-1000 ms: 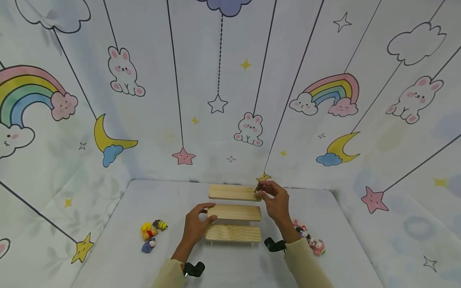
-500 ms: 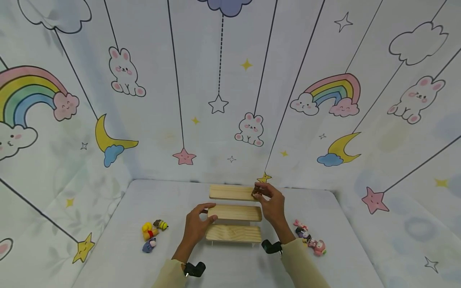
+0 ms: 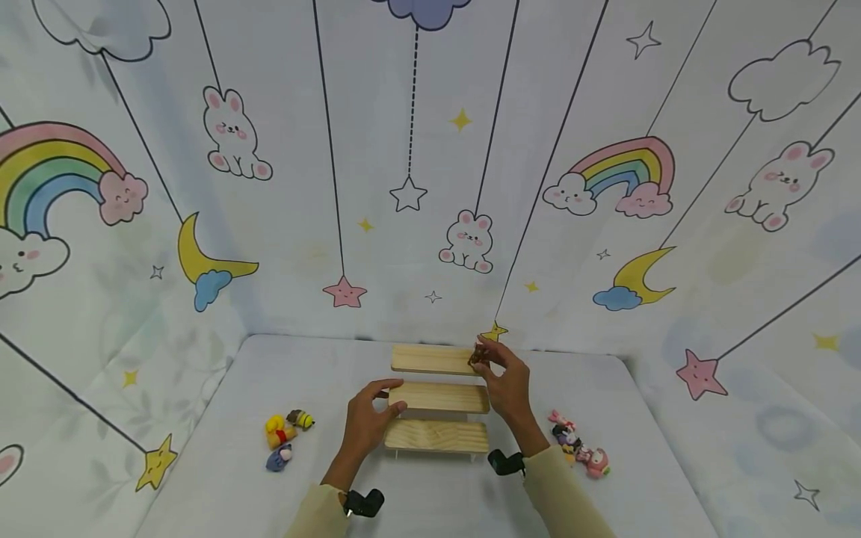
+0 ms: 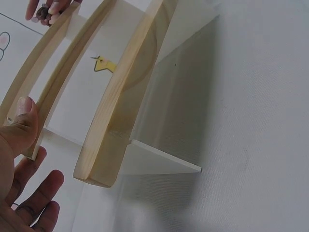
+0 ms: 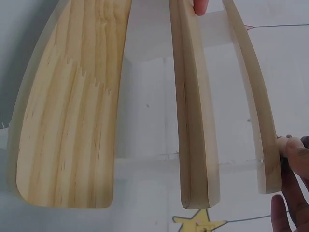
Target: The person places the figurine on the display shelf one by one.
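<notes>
A three-tier wooden shelf stands mid-table, its boards held by clear supports. My left hand (image 3: 366,418) holds the left end of the middle board (image 3: 440,398), thumb on the front side; in the left wrist view its other fingers (image 4: 41,193) spread past the board's end. At the right end of the top board (image 3: 430,359), my right hand (image 3: 509,382) pinches a small brown figurine (image 3: 478,355) between thumb and fingertips. The figurine is right at the board's surface and mostly covered by the fingers in the right wrist view. The bottom board (image 3: 436,436) carries nothing.
Left of the shelf lie a yellow bear figurine in red (image 3: 278,431), a bee figurine (image 3: 300,419) and a blue-grey figurine (image 3: 278,458). Several pink and black figurines (image 3: 580,448) lie to the right, beside the right sleeve. A printed cloth backdrop (image 3: 403,246) rises behind the table.
My right hand has moved slightly left with the brown figurine, from past the top board's right end to over that end. The left hand has stayed on the middle board.
</notes>
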`<state>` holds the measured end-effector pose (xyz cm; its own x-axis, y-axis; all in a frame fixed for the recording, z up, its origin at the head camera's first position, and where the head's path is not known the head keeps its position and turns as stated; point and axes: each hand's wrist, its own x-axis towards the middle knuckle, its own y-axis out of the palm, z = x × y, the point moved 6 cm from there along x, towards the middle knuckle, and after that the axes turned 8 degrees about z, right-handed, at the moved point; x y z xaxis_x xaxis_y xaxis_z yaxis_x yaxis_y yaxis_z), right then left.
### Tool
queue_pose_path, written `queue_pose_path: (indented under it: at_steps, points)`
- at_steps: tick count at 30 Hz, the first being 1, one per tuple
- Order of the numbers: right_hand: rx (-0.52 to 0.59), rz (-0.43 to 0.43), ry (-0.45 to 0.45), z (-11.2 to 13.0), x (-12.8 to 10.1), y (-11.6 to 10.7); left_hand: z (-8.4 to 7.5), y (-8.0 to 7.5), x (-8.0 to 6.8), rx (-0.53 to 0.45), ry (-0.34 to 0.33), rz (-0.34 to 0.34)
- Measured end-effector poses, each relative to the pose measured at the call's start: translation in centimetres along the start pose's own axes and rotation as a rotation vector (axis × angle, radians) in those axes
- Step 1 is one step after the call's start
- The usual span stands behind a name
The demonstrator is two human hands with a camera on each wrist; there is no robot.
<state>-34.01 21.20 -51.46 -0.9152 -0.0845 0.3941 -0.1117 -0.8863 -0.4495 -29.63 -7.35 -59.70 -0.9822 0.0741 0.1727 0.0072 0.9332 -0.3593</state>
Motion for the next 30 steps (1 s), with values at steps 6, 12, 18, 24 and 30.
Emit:
queue_pose_path:
  at_steps: [6,12,18,24,30]
  points:
    - [-0.016,0.003,-0.033,-0.1,0.0,0.0,-0.3,-0.1,-0.2,0.002,0.024,-0.012]
    - [-0.043,0.021,-0.001,-0.2,-0.1,0.0,-0.5,0.0,-0.2,0.02,0.032,-0.015]
    - [-0.078,0.018,0.025,-0.3,-0.6,-0.7,-0.5,0.0,-0.2,-0.004,0.001,0.002]
    - [-0.08,-0.018,0.031,-0.6,-1.2,-2.0,-0.4,0.1,-0.2,-0.003,0.003,0.003]
    - [-0.087,-0.036,0.079,-1.3,-1.8,-3.5,-0.6,0.0,-0.2,-0.002,0.003,-0.003]
